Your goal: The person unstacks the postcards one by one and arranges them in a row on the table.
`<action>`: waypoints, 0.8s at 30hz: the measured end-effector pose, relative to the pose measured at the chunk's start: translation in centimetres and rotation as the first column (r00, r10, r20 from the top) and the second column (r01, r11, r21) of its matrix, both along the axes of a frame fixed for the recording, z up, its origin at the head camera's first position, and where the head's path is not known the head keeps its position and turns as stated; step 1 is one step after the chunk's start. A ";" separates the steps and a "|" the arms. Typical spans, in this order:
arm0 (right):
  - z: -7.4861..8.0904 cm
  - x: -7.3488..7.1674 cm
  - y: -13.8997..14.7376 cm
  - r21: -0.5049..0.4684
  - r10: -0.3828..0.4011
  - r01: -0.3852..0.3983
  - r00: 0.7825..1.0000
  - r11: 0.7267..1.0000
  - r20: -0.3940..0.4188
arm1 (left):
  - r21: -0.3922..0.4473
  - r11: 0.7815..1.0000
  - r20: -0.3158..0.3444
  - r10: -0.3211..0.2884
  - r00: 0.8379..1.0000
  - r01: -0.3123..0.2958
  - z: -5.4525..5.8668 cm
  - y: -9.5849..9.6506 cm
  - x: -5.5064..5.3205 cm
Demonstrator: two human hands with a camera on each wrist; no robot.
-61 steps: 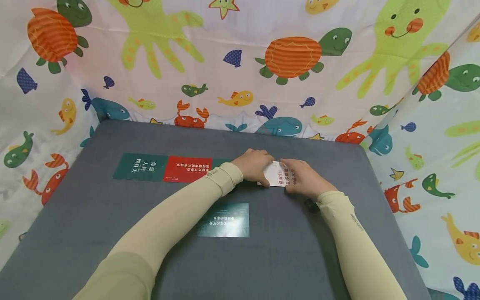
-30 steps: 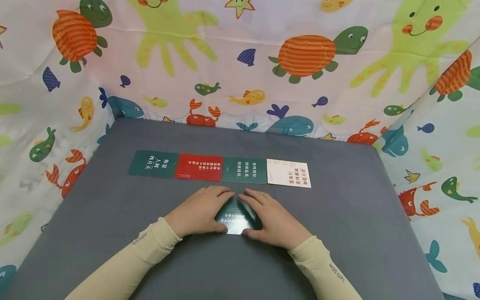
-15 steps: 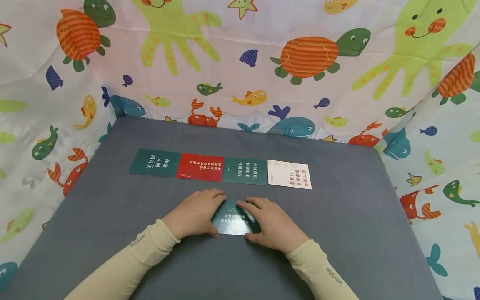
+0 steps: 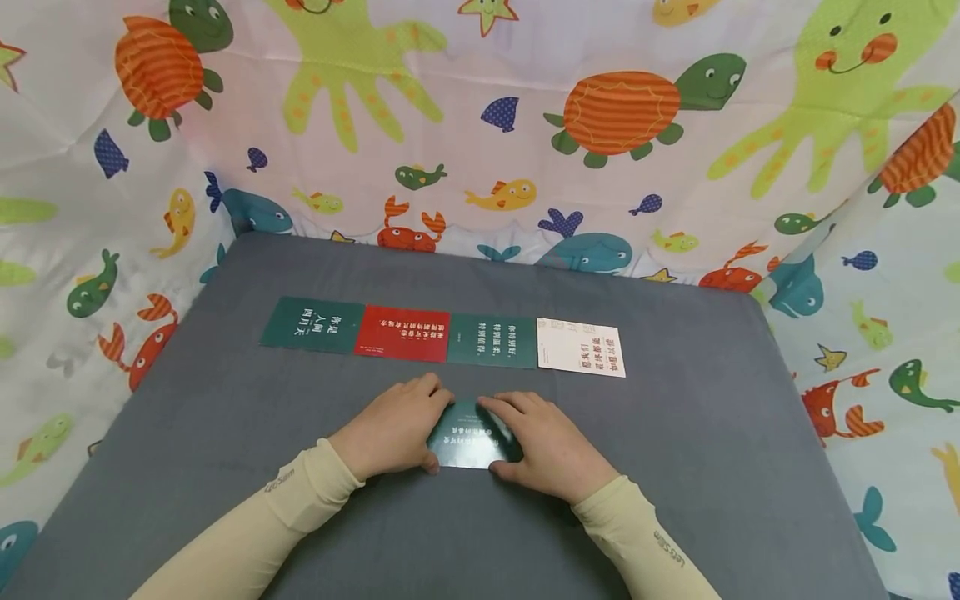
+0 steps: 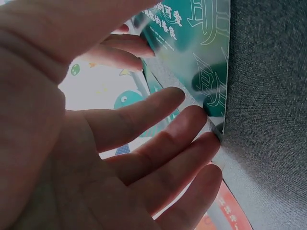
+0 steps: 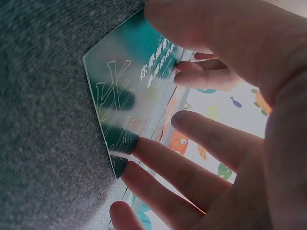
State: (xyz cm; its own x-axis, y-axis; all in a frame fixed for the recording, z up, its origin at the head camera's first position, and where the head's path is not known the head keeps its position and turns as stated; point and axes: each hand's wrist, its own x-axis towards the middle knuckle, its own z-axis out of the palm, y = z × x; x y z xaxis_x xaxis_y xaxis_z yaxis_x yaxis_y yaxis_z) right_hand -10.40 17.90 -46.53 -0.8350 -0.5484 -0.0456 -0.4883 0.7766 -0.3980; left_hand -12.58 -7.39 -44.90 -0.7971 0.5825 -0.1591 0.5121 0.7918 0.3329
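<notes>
Both hands frame a glossy dark green card (image 4: 463,446) with white lettering, lying flat on the grey tabletop. My left hand (image 4: 392,425) is at its left side, thumb by the near corner and fingers by the far corner. At the right side, my right hand (image 4: 551,442) has its thumb at the near edge and its index fingertip over the far part. In the left wrist view the left fingers (image 5: 177,143) reach out loosely along the card's edge. Fingertips of the right hand touch the card's edge (image 6: 125,148) in the right wrist view.
Behind the hands, a row of cards runs edge to edge: a green card (image 4: 311,325), a red card (image 4: 402,333), another green card (image 4: 492,340) and a white card (image 4: 581,346). A sea-animal patterned curtain (image 4: 450,108) encloses the grey table (image 4: 675,458).
Two seconds ago both hands were on the white card at the row's right end. They have left it there and come nearer, to the separate green card, staying almost still there since.
</notes>
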 end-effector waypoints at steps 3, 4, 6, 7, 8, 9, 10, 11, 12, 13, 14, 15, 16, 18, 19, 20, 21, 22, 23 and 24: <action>0.1 -0.1 -0.1 0.000 -0.001 0.001 1.000 1.000 0.007 | 0.005 1.000 0.011 0.006 1.000 -0.006 0.1 -0.1 0.0; 0.1 -0.1 -0.1 0.002 0.000 0.000 1.000 1.000 0.009 | 0.005 1.000 0.014 0.007 1.000 -0.007 0.1 -0.1 0.0; 0.2 -0.1 -0.1 0.005 0.002 -0.002 1.000 1.000 0.011 | 0.006 1.000 0.020 0.006 1.000 -0.006 0.1 -0.1 0.0; 0.2 -0.1 -0.1 0.006 0.003 -0.003 1.000 1.000 0.011 | 0.008 1.000 0.023 0.005 1.000 -0.005 0.2 -0.2 0.0; 0.2 -0.1 -0.1 0.006 0.003 -0.003 1.000 1.000 0.009 | 0.010 1.000 0.025 0.004 1.000 -0.004 0.2 -0.1 0.0; 0.2 -0.1 -0.1 0.008 0.004 -0.004 1.000 1.000 0.005 | 0.013 1.000 0.026 0.002 1.000 -0.003 0.2 -0.1 0.1; 0.1 -0.1 0.0 0.010 0.005 -0.005 1.000 1.000 0.000 | 0.017 1.000 0.030 0.002 1.000 -0.003 0.2 -0.1 0.1; 0.1 -0.1 0.0 0.011 0.006 -0.006 1.000 1.000 -0.006 | 0.023 1.000 0.035 0.004 0.999 -0.005 0.2 -0.1 0.1; 0.1 -0.1 0.0 0.012 0.007 -0.007 1.000 1.000 -0.011 | 0.028 1.000 0.037 0.004 0.999 -0.005 0.2 -0.1 0.2; 0.1 0.0 0.0 0.014 0.008 -0.008 1.000 1.000 -0.015 | 0.034 0.999 0.040 0.007 0.999 -0.008 0.2 -0.1 0.2; 0.0 0.0 0.0 0.016 0.009 -0.009 1.000 1.000 -0.018 | 0.040 0.999 0.042 0.008 0.999 -0.009 0.2 -0.1 0.3; 0.0 0.0 0.1 0.017 0.009 -0.009 1.000 1.000 -0.019 | 0.046 0.999 0.044 0.009 0.999 -0.011 0.2 -0.1 0.3; 0.0 0.0 0.1 0.018 0.009 -0.009 1.000 1.000 -0.020 | 0.053 0.999 0.048 0.010 0.999 -0.012 0.2 -0.1 0.3; 0.0 0.0 0.0 0.016 0.007 -0.006 1.000 1.000 -0.018 | 0.062 0.998 0.051 0.010 0.999 -0.013 0.2 -0.1 0.3; -0.1 0.0 0.0 0.014 0.006 -0.005 1.000 1.000 -0.018 | 0.065 0.998 0.052 0.010 0.999 -0.014 0.2 -0.1 0.3; -0.1 -0.1 0.0 0.014 0.004 -0.004 1.000 1.000 -0.019 | 0.065 0.998 0.053 0.011 0.999 -0.014 0.1 -0.2 0.3; -0.1 -0.1 0.0 0.013 0.003 -0.003 1.000 1.000 -0.021 | 0.064 0.998 0.053 0.012 0.999 -0.015 0.1 -0.2 0.3; -0.2 -0.1 0.0 0.012 0.003 -0.003 1.000 1.000 -0.024 | 0.062 0.998 0.053 0.012 0.999 -0.016 0.1 -0.2 0.3; -0.2 -0.1 0.0 0.011 0.003 -0.003 1.000 1.000 -0.025 | 0.057 0.998 0.052 0.011 0.999 -0.014 0.1 -0.2 0.2; -0.2 -0.1 0.0 0.010 0.003 -0.002 1.000 1.000 -0.025 | 0.050 0.999 0.052 0.008 0.999 -0.011 0.1 -0.1 0.2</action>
State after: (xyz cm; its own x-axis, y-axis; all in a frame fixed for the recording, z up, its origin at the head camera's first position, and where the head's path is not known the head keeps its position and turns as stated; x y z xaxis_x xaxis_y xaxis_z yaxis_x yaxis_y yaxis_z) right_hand -10.47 17.89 -46.77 -0.8346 -0.5500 -0.0300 -0.5000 0.7793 -0.3777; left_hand -12.35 -7.54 -44.83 -0.7942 0.5832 -0.1706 0.4857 0.7780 0.3986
